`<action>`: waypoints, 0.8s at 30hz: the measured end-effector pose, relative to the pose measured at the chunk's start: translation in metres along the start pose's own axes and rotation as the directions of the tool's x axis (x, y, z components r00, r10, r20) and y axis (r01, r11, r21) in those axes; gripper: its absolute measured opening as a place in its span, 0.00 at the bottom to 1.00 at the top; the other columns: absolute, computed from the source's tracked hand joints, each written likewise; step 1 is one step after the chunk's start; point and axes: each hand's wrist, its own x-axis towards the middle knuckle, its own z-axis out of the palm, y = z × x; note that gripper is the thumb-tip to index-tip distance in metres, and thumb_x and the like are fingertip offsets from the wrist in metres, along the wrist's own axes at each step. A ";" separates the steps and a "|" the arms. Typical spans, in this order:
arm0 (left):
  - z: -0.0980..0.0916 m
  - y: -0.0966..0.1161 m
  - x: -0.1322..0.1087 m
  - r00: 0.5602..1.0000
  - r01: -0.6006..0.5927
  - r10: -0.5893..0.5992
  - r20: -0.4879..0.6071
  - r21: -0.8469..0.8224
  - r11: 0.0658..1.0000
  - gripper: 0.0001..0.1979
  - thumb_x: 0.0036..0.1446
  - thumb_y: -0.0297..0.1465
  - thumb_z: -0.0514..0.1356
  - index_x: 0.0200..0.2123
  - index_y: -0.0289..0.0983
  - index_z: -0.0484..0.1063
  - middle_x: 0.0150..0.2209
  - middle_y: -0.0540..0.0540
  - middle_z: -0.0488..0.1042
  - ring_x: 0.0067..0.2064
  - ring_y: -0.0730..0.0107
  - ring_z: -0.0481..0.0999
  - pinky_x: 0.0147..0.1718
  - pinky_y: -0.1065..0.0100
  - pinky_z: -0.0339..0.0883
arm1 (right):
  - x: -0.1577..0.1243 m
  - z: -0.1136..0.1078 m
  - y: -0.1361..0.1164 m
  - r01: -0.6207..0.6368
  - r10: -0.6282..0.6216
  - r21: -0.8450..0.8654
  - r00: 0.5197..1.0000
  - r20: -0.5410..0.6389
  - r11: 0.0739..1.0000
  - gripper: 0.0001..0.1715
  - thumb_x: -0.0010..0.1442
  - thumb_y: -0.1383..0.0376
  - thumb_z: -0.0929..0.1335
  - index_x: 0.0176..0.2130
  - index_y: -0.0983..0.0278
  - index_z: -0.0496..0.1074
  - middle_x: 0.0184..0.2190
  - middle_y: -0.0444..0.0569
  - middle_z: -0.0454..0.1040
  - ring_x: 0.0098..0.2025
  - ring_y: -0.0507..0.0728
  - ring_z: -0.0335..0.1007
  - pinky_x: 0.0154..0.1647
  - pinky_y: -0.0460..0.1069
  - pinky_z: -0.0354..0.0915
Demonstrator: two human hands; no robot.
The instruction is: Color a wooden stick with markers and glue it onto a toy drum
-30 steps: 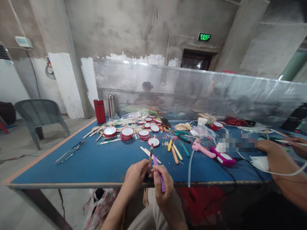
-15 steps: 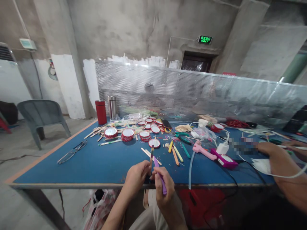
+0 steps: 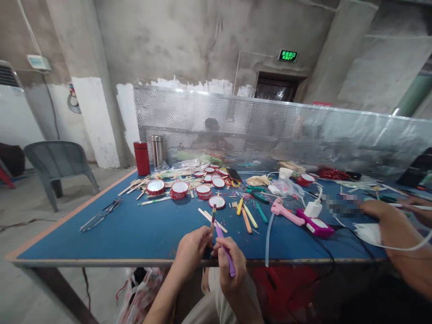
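Note:
At the near edge of the blue table (image 3: 135, 234), my left hand (image 3: 191, 249) pinches a thin brown craft stick (image 3: 213, 218) that stands nearly upright. My right hand (image 3: 229, 263) is closed round a purple marker (image 3: 225, 250), its tip against the lower part of the stick. Both hands meet just over the table edge. Beyond them lie plain wooden sticks (image 3: 212, 219), a small round red-rimmed drum (image 3: 217, 202) and coloured sticks (image 3: 247, 218).
Several red-rimmed drums (image 3: 178, 188) and loose sticks crowd the table's middle. A pink glue gun (image 3: 285, 211), a magenta device (image 3: 319, 226), scissors (image 3: 100, 214), a red flask (image 3: 142, 158) and a steel flask (image 3: 157, 150) stand about. Another person's arm (image 3: 398, 236) rests at right. A perforated screen (image 3: 270, 130) backs the table.
The camera has shifted slightly. My hands keep the stick and marker together, with only small movement of the marker.

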 end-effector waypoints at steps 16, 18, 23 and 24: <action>0.004 -0.005 -0.001 0.998 -0.037 0.032 -0.049 -0.106 0.994 0.07 0.58 0.34 0.46 0.31 0.40 0.61 0.27 0.52 0.70 0.29 0.72 0.68 0.30 0.74 0.58 | 0.010 0.018 0.012 -0.027 0.017 -0.127 0.997 -0.075 0.992 0.09 0.63 0.69 0.62 0.43 0.63 0.68 0.36 0.50 0.74 0.38 0.54 0.72 0.39 0.48 0.67; 0.003 -0.005 -0.001 0.998 -0.034 0.030 -0.058 -0.080 0.996 0.08 0.58 0.35 0.46 0.30 0.40 0.60 0.26 0.52 0.69 0.28 0.72 0.67 0.29 0.73 0.57 | 0.012 0.019 0.011 -0.015 0.010 -0.195 1.000 -0.026 0.981 0.08 0.63 0.69 0.62 0.43 0.63 0.67 0.36 0.50 0.74 0.38 0.55 0.70 0.39 0.49 0.66; 0.003 -0.003 -0.001 0.996 -0.035 0.030 -0.080 -0.062 0.997 0.08 0.58 0.36 0.46 0.30 0.41 0.60 0.25 0.53 0.66 0.28 0.72 0.65 0.29 0.74 0.56 | 0.013 0.017 0.007 0.047 -0.032 -0.311 0.998 0.053 0.949 0.09 0.63 0.69 0.61 0.42 0.63 0.68 0.33 0.49 0.74 0.35 0.56 0.69 0.36 0.50 0.63; 0.003 -0.003 -0.001 0.996 -0.029 0.024 -0.083 -0.057 0.998 0.08 0.58 0.36 0.46 0.30 0.41 0.59 0.25 0.53 0.66 0.28 0.72 0.65 0.29 0.74 0.56 | 0.013 0.016 0.007 0.048 -0.033 -0.310 0.998 0.053 0.949 0.09 0.63 0.69 0.60 0.42 0.63 0.68 0.33 0.49 0.74 0.35 0.55 0.69 0.36 0.50 0.63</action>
